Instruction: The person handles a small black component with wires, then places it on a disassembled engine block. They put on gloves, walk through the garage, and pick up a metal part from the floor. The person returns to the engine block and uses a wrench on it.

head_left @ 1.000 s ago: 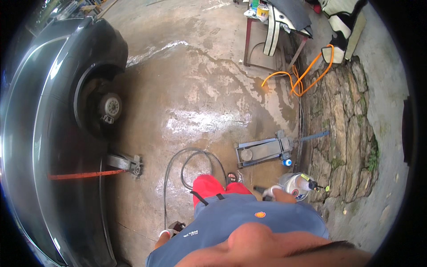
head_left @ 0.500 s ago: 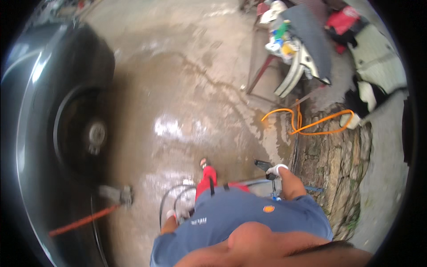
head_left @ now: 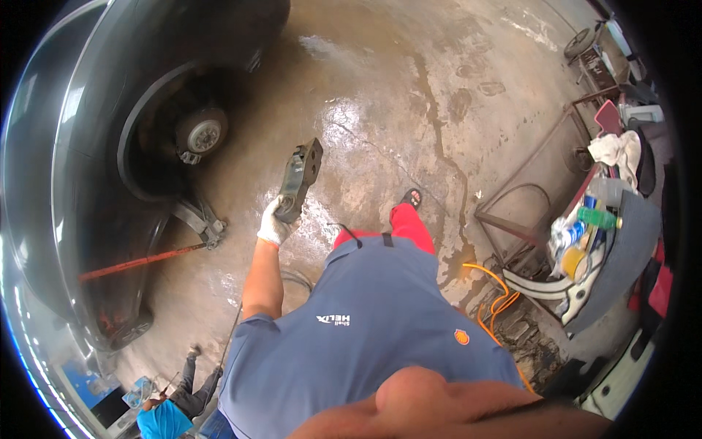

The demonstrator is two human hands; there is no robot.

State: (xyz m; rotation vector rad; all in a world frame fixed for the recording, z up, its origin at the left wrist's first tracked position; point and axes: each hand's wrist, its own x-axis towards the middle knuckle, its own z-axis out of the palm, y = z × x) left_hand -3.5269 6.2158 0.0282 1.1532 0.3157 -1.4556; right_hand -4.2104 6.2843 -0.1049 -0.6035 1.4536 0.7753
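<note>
My left hand (head_left: 275, 224), in a white knitted glove, is closed round the lower end of a long, dark metal car part (head_left: 301, 175). The part is held up in front of my body, tilted up to the right, and holes show at its far end. To the left of it stands a dark car (head_left: 69, 161) with a wheel off. Inside its open wheel arch a round wheel hub (head_left: 205, 137) is bare. My right hand cannot be seen.
A floor jack (head_left: 201, 222) with a red-orange handle (head_left: 142, 262) stands by the car. An orange hose (head_left: 499, 294) lies at right, beside a metal frame (head_left: 523, 230) heaped with bottles, cloth and car panels. Another person in blue (head_left: 162, 421) is at lower left. The concrete floor (head_left: 373, 88) looks wet.
My body and view have turned toward the car. The dark part, in my right hand before, is now in my left, raised out in front. My right hand has left the view.
</note>
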